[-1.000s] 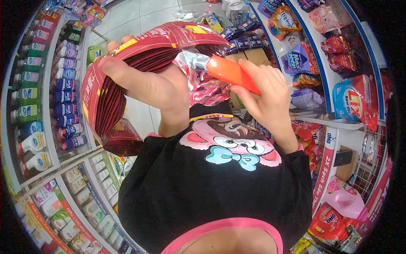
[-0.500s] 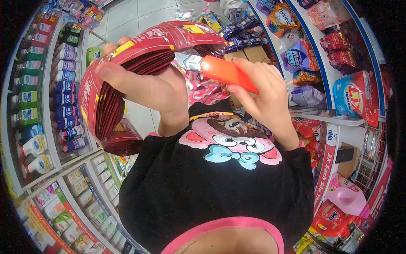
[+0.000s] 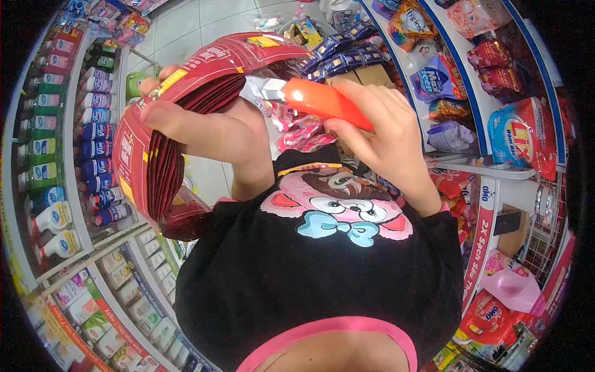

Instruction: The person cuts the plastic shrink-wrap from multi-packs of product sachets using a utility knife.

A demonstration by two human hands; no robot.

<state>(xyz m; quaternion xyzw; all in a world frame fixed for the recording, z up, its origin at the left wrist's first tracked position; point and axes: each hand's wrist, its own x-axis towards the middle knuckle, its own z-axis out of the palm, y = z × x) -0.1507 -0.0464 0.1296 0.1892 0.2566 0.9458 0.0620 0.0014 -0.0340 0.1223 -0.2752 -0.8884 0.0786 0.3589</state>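
My left hand point(image 3: 211, 130) grips a thick bent bundle of dark red sachet packs point(image 3: 167, 118), thumb across its front edge. My right hand point(image 3: 378, 133) holds an orange box cutter point(image 3: 322, 99) whose metal blade end touches the bundle's clear wrap near the top middle. Both hands are raised in front of my black shirt with a cartoon print point(image 3: 338, 208).
A shelf of bottles point(image 3: 62, 124) runs along the left, with boxed goods below. Detergent bags point(image 3: 520, 139) fill the right shelves. Cardboard boxes point(image 3: 362, 77) and loose packs lie on the tiled floor point(image 3: 204, 25) ahead. A pink jug point(image 3: 511, 288) stands at lower right.
The cutter has slid a little to the left along the top of the bundle. The bundle has tilted slightly in my left hand.
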